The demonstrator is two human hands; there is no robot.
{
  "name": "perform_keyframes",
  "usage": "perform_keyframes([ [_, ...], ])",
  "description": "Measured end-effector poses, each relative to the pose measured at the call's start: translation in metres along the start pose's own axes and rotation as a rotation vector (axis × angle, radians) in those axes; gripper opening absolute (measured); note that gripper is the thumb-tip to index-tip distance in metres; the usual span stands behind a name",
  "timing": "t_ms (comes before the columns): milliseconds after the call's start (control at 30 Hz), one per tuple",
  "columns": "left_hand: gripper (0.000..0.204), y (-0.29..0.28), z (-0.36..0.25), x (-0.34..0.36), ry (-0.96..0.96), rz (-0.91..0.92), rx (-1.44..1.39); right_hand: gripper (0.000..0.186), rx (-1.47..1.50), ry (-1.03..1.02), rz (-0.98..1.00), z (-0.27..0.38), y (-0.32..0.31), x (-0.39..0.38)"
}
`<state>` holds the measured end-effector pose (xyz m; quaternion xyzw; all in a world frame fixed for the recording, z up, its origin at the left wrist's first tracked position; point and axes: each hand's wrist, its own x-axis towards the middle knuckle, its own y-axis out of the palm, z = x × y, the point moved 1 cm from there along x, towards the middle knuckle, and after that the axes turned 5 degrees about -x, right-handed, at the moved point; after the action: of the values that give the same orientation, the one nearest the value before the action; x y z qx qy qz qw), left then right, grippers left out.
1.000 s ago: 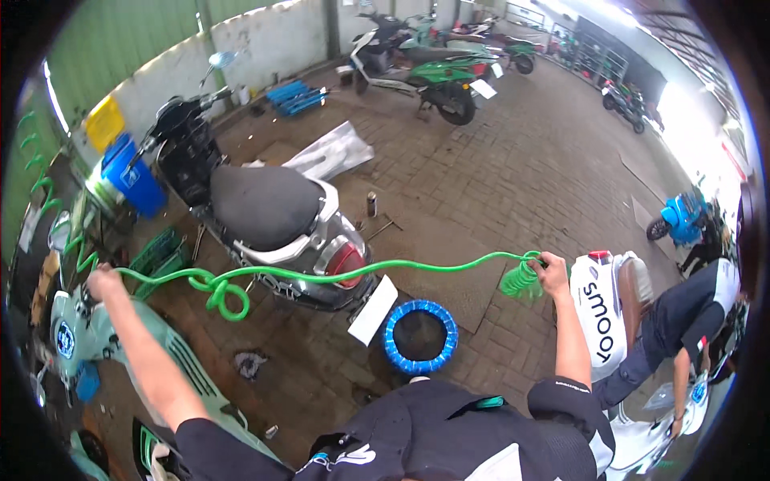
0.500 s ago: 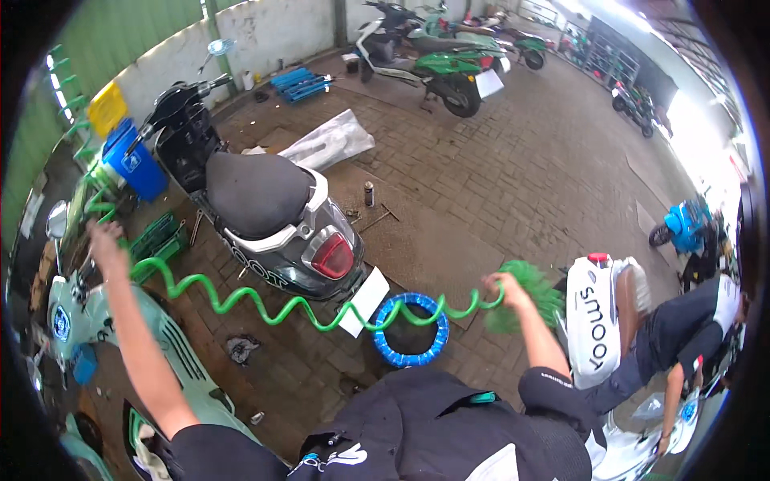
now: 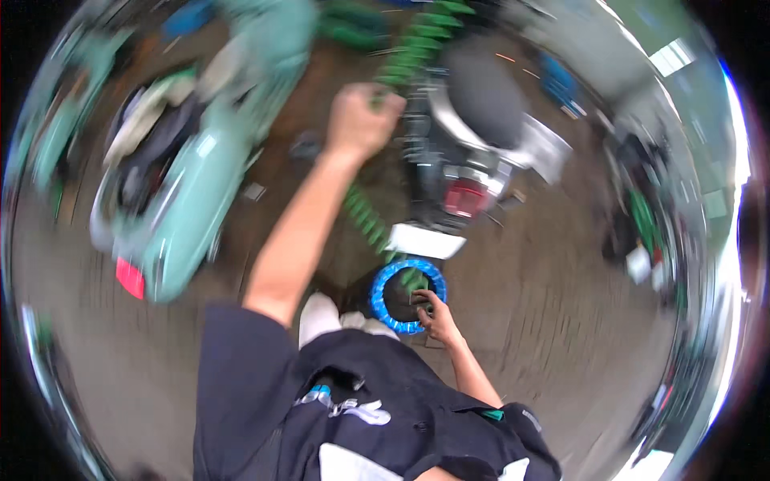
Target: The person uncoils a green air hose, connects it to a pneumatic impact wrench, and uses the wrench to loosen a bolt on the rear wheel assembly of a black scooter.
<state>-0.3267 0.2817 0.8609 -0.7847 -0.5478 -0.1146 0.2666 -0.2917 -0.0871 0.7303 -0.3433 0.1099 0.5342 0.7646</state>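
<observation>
Brown floor (image 3: pixel 561 313), hose (image 3: pixel 417 50) in left grip (image 3: pixel 362 120)

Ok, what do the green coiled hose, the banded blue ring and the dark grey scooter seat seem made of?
Green coiled hose: probably flexible plastic, from its uniform colour and regular coils; blur hides its finish.
Banded blue ring: seemingly wrapped in glossy plastic film, from its pale streaks; core hidden.
Dark grey scooter seat: perhaps matt vinyl, showing no bright highlights.

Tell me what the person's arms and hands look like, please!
The left sleeve and right sleeve are dark and short, leaving both forearms bare. The left hand and right hand wear no gloves; the left looks blurry.
</observation>
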Motion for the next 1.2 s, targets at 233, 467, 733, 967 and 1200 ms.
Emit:
perform_keyframes([
  [233,0.054,-0.121,0.190,-0.402,-1.067,0.208,0.129,0.014,-0.533,-0.566,0.245,0.029,0.133,0.080],
  [467,0.045,-0.252,0.168,-0.709,-1.749,-0.665,0.263,0.062,-0.967,-0.332,0.640,0.025,0.248,0.105],
  [733,0.048,-0.262,0.298,-0.838,-1.876,-0.638,-0.079,0.044,-1.182,-0.560,0.725,-0.087,0.392,0.199],
  [967,0.065,-0.294,0.570,-0.853,-1.703,-0.667,0.366,0.039,-1.549,-0.607,0.984,-0.213,0.609,0.330],
  [1200,0.072,-0.333,0.717,-0.810,-1.655,-0.468,0.635,0.048,-1.796,-0.844,0.933,-0.289,0.823,0.370],
])
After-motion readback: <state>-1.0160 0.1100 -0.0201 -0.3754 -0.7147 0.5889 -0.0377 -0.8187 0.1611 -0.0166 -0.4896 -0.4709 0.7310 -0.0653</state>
